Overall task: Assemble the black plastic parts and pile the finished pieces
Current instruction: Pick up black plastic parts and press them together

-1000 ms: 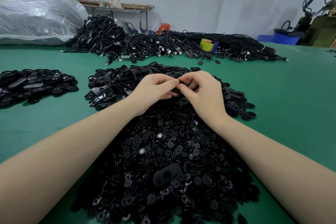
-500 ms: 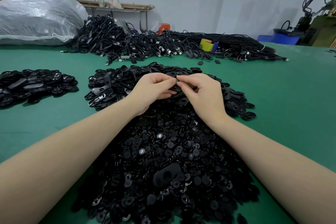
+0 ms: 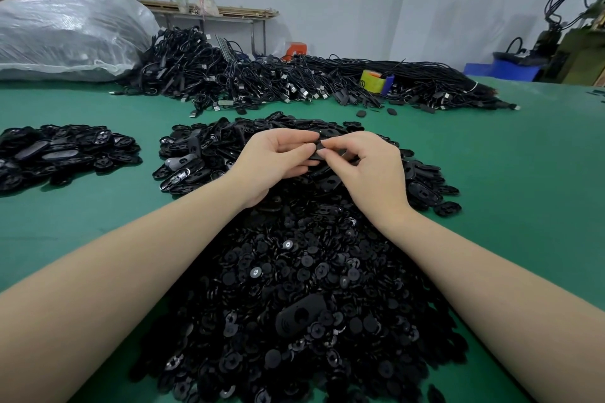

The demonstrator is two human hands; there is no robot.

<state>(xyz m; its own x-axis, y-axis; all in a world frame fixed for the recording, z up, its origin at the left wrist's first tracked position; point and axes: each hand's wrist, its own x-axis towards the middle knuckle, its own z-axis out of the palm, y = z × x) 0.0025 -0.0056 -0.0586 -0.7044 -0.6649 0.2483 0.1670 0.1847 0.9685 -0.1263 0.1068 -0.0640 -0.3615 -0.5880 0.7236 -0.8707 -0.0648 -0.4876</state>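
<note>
Since a second ago the two hands have shifted only slightly: the fingertips that met tightly over the black plastic part (image 3: 322, 154) have eased a little apart, and the left hand (image 3: 273, 162) has turned its palm more upward. The part sits just above the middle of the frame, pinched between both hands. The left hand's curled fingers and thumb grip its left end; the right hand (image 3: 370, 167) pinches its right end between thumb and forefinger, the other fingers curled loosely below. How the part's pieces fit together is hidden by the fingers.

Directly beneath the hands lies a heap of oval black shells (image 3: 425, 186), spreading left and right of the wrists. Lower in the frame, between the forearms, is a large mound of small round black discs (image 3: 294, 288), with one oval shell (image 3: 299, 317) lying on top of it near the bottom centre. At the left edge a separate pile of black pieces (image 3: 62, 150) rests well apart on the green table (image 3: 523, 173).

Across the upper middle runs a tangle of black cables (image 3: 262, 78), with a yellow tape roll (image 3: 371, 80) among them. A clear plastic sack (image 3: 65, 33) fills the upper left.
</note>
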